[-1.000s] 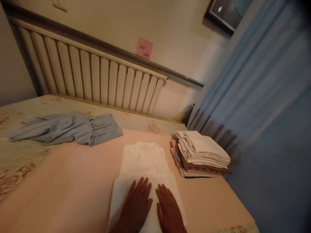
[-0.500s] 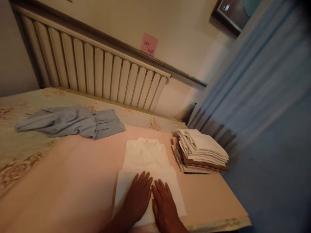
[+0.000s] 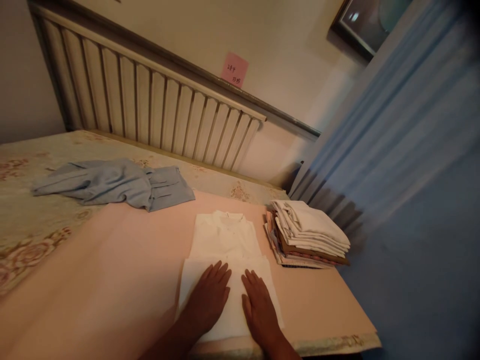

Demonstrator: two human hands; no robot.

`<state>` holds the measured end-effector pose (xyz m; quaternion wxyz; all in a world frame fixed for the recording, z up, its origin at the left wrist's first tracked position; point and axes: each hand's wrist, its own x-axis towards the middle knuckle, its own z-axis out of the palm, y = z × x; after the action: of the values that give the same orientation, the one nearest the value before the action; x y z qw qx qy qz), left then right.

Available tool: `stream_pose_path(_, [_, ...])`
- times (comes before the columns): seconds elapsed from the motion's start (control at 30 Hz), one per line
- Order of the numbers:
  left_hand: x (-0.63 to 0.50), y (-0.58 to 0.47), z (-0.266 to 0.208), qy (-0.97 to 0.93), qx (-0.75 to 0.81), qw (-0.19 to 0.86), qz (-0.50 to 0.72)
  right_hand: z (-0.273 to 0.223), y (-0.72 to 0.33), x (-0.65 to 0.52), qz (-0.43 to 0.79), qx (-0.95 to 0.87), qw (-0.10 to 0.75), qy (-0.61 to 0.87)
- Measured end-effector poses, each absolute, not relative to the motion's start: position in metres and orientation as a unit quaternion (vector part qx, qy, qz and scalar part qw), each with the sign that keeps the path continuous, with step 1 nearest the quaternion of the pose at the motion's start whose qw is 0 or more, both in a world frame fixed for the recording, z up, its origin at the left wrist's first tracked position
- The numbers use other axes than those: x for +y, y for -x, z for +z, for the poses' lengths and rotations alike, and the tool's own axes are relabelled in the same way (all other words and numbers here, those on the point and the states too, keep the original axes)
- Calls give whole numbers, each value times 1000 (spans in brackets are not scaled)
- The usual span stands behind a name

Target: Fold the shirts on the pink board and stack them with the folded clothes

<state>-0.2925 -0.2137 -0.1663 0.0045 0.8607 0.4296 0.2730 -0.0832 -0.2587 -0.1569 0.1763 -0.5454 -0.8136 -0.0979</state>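
A white shirt, its lower part folded up toward the collar, lies on a pink cloth. My left hand rests flat on the folded part, fingers stretched out toward the collar. To its right, my right hand also lies flat on the shirt, fingers extended. A strip of white fabric shows between the two hands. Neither hand grips anything. Parts of the shirt beneath my palms and forearms are hidden.
A stack of folded clothes stands right of the shirt. Crumpled grey-blue trousers or a similar garment lie at the back left on a floral cover. A blue curtain hangs at the right; a radiator lines the wall.
My hands have moved apart on the shirt, the right one sliding to the right and the left one slightly to the left. The camera view has shifted a little.
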Motion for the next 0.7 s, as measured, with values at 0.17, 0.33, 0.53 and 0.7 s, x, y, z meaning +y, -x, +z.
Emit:
stream_pose_path(0.17, [-207,302,-167,-858,432,5,278,-155,68,-253,-101,-819,182,534])
stream_pose_path(0.33, [-201,313,-168,-863,433,5,260,-151,53,-253,-87,-833,190,512])
stream_pose_path(0.53, [-202,327,-169,-862,429,2,270,-150,43,-278,-51,-835,187,514])
stream_pose_path(0.7, [-201,341,-170,-858,435,24,272,-153,57,-311,-49,-825,186,531])
